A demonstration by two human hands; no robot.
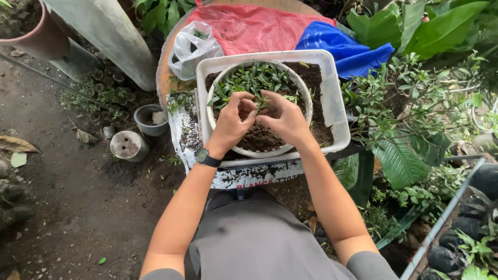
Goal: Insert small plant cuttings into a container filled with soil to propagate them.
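Far left: bare soil ground, a small grey pot (150, 119) and an overturned grey cup (128, 145) lying near each other. Clear plastic bag (193, 45) just left of the white rectangular tub (336, 98). Inside the tub, a round white pot (306, 98) of dark soil, green seedlings (251, 79) crowding its far half. Left hand (232, 124), watch at wrist, fingers curled narrow, tips pinched at a seedling sprig (263, 101) over the pot's middle. Right hand (284, 118) touching the left, fingers pinched on the same sprig. Red bag (249, 28) and blue bag (342, 46) behind the tub. Leafy shrubs (410, 103) to the right.
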